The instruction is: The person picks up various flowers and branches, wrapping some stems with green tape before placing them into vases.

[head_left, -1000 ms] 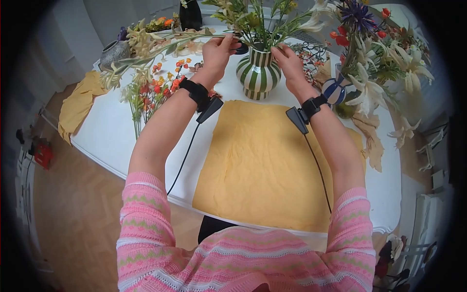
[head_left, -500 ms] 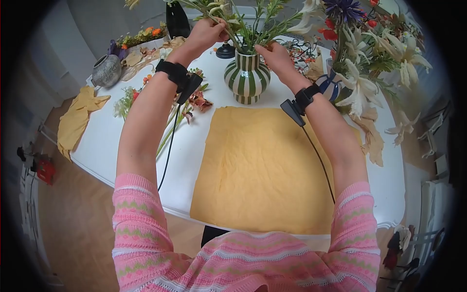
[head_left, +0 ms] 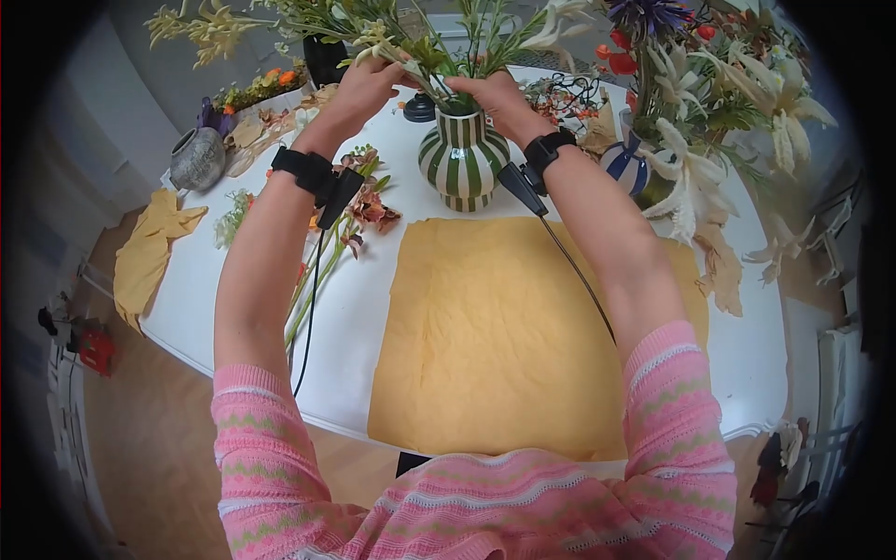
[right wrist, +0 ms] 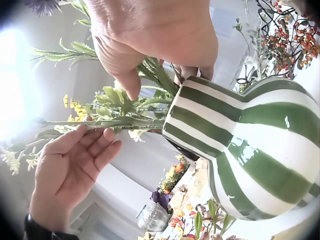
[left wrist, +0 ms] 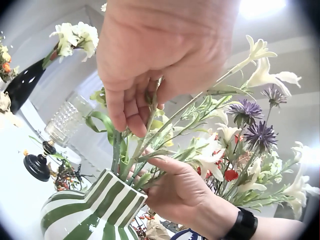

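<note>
A green-and-white striped vase (head_left: 465,163) stands upright on the table, with flower stems (left wrist: 131,155) rising from its mouth. My left hand (head_left: 369,91) pinches a long green flower stem (right wrist: 122,122) above the rim, its fingers curled in the left wrist view. Cream blossoms (head_left: 213,33) spread at the upper left. Close over the vase neck, my right hand (right wrist: 155,35) holds stems between its thumb and fingers. Its fingertips are partly hidden behind the leaves and the rim.
Yellow-brown paper (head_left: 504,336) lies in front of the vase. To the right, a blue-and-white vase (head_left: 627,163) holds white lilies (head_left: 686,177) and a purple flower. Loose flower stems (head_left: 359,210) lie on the left, beyond them a grey pot (head_left: 198,159). A black bottle-like vase (head_left: 324,63) stands behind.
The cream-blossomed stem, stretched low to the left at first, now rises more steeply from the vase. My left hand has come nearer the rim, and my right thumb has moved in across the stems.
</note>
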### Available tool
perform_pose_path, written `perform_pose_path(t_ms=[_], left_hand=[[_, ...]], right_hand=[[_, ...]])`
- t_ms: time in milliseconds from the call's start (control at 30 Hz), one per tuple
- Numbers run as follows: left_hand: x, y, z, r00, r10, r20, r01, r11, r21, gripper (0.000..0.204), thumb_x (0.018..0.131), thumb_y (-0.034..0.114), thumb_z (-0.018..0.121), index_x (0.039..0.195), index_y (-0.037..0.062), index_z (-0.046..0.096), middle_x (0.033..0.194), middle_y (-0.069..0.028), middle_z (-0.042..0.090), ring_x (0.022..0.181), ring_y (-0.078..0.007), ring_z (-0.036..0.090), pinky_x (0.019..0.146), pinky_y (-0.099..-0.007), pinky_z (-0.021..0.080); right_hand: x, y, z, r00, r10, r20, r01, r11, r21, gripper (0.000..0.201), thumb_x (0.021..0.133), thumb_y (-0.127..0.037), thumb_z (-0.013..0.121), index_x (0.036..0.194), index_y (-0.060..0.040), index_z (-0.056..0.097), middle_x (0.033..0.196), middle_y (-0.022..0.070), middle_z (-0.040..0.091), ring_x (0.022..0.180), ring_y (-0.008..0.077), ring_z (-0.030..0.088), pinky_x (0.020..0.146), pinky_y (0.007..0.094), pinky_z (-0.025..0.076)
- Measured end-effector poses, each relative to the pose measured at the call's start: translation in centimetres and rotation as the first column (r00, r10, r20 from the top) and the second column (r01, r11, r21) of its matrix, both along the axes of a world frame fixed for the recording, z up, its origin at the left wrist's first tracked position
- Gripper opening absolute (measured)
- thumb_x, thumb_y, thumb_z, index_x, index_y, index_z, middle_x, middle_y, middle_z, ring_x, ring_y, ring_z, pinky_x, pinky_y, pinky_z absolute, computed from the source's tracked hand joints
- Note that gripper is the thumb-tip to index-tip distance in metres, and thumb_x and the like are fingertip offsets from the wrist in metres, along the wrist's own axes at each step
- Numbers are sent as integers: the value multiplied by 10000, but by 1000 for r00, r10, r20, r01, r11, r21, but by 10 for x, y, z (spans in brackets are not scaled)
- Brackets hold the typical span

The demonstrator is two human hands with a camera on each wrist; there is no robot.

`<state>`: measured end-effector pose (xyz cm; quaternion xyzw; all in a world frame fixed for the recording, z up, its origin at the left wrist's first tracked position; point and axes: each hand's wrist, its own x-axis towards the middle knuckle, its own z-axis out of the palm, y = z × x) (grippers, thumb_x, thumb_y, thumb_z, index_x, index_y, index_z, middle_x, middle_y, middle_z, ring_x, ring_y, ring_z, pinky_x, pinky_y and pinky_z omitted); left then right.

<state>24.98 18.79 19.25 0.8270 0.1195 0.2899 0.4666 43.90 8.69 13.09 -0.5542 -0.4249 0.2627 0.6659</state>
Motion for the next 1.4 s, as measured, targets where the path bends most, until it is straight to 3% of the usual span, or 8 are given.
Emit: perform_pose_path(t_ms=[67, 267, 333, 533, 700, 867, 967, 1400], left_hand=[[2, 3, 0, 999, 27, -18, -27, 999, 17, 191, 955, 170, 476, 1075, 61, 576, 1069, -39, 636, 1007, -161, 629, 897, -324, 453], [19, 35, -16, 992, -31, 121, 25, 998, 54, 166, 931, 181, 493, 1013, 61, 574, 1035, -46, 623, 979, -161, 602, 907, -336, 448], [24, 32, -18, 957, -95, 275, 144, 976, -163, 155, 928, 183, 482, 946, 45, 549, 1023, -86, 619, 962, -178, 592, 928, -344, 456], [33, 27, -17, 909, -204, 362, 287, 939, -190, 146, 933, 171, 470, 922, 38, 528, 1015, -139, 625, 1038, -218, 593, 935, -362, 474], [33, 17, -8, 937, -156, 313, 196, 976, -100, 142, 937, 143, 455, 960, 31, 540, 1002, -141, 638, 1027, -228, 614, 925, -366, 494], [20, 12, 6, 938, -202, 282, 204, 979, 22, 161, 942, 98, 437, 1011, 11, 553, 992, -139, 641, 966, -230, 649, 890, -361, 537], [14, 15, 8, 932, -229, 281, 235, 972, 13, 168, 954, 88, 436, 1044, -8, 539, 989, -148, 637, 941, -234, 658, 855, -349, 564], [6, 14, 17, 953, -180, 244, 179, 983, 27, 228, 989, 139, 440, 1106, -42, 514, 1024, -153, 606, 978, -238, 645, 862, -360, 564]], right_hand=[[1, 8, -2, 962, -190, 198, 167, 978, 124, 588, 740, -214, 782, 1244, -71, 515, 944, 72, 658, 877, 167, 628, 822, 318, 489], [-5, -1, 17, 988, -18, 153, 17, 1000, 6, 600, 704, -162, 775, 1237, -88, 511, 1077, 69, 621, 933, 150, 600, 813, 299, 477], [-1, 6, 15, 981, -4, 194, -2, 1000, 30, 609, 699, -166, 781, 1238, -87, 510, 1071, 69, 621, 930, 148, 599, 814, 300, 475], [-6, 10, 20, 971, -14, 237, -8, 996, 91, 602, 673, -151, 796, 1215, -84, 544, 1027, 78, 643, 890, 145, 613, 785, 288, 484], [-8, 24, 14, 970, -90, 226, 50, 983, 179, 561, 667, -117, 786, 1186, -57, 583, 981, 79, 668, 839, 138, 628, 734, 279, 500], [-11, 26, 13, 976, 81, 201, -146, 931, 333, 362, 712, -50, 738, 1056, 9, 644, 925, 68, 682, 794, 128, 626, 695, 295, 502], [-8, 15, 20, 958, 8, 286, -63, 981, 185, 300, 798, -34, 693, 1094, -11, 648, 996, 64, 683, 821, 120, 644, 725, 275, 525], [-4, 6, 33, 965, 10, 263, -54, 986, 160, 229, 849, -91, 666, 1054, 11, 659, 939, 94, 697, 846, 144, 661, 743, 283, 538]])
